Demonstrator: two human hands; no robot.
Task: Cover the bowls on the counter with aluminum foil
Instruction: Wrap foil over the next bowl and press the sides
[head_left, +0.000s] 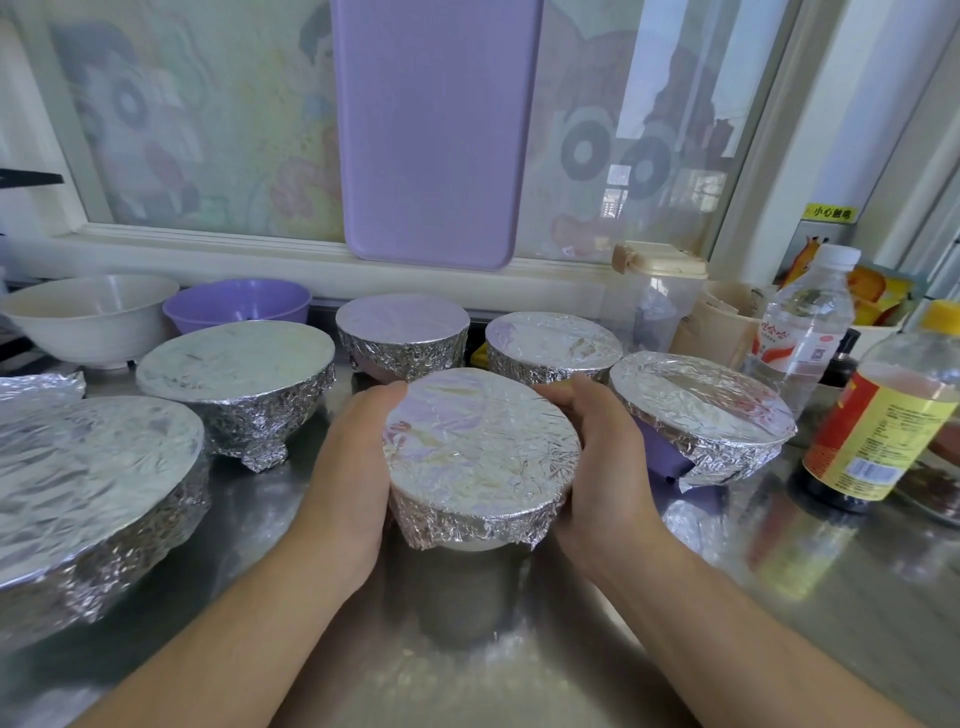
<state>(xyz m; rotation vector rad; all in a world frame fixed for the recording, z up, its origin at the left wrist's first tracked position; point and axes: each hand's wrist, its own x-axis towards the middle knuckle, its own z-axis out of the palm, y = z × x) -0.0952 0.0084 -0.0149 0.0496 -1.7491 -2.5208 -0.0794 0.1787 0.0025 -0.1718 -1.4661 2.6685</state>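
Left hand (349, 462) and right hand (602, 467) with curled fingers gripping the sides of a foil-covered bowl (480, 457), foil smooth and tight on top, crinkled under the rim, near the steel counter's (519, 675) front edge

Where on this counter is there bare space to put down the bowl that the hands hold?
Bare steel counter lies near the front edge, between the forearms below the held bowl. Further back it is crowded: foil-covered bowls left, behind and right, bottles at the far right.
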